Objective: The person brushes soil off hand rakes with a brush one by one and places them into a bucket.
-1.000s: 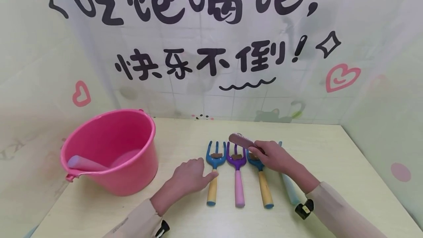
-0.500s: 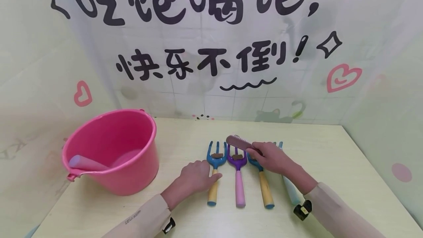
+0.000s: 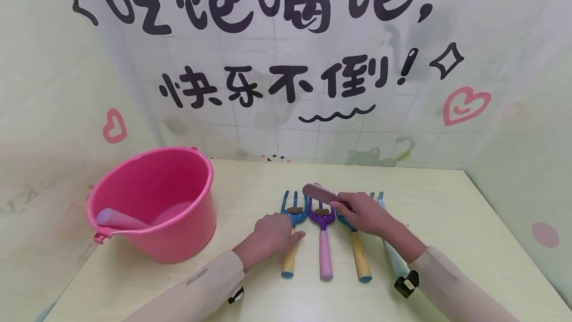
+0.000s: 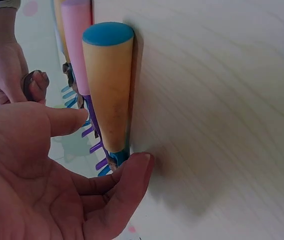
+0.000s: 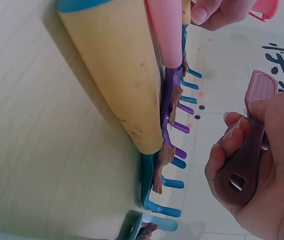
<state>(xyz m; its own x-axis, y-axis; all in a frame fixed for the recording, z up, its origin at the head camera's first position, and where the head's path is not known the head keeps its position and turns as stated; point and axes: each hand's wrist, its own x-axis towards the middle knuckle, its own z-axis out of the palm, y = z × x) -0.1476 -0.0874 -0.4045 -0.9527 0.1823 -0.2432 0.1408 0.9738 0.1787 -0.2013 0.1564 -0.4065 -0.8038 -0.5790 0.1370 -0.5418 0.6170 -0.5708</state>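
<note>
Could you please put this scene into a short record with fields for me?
Left hand: at the leftmost fork, thumb and fingertips to either side of it; contact unclear
Right hand: holding a brownish hairbrush
Fork row, left to right: the leftmost fork, blue with a tan handle; purple fork with a pink handle; second blue fork, also tan-handled; pale blue fork, partly hidden by the right arm
On the leftmost and purple forks: brown pieces
Far left: pink bucket, a lavender rod-like item leaning inside
</note>
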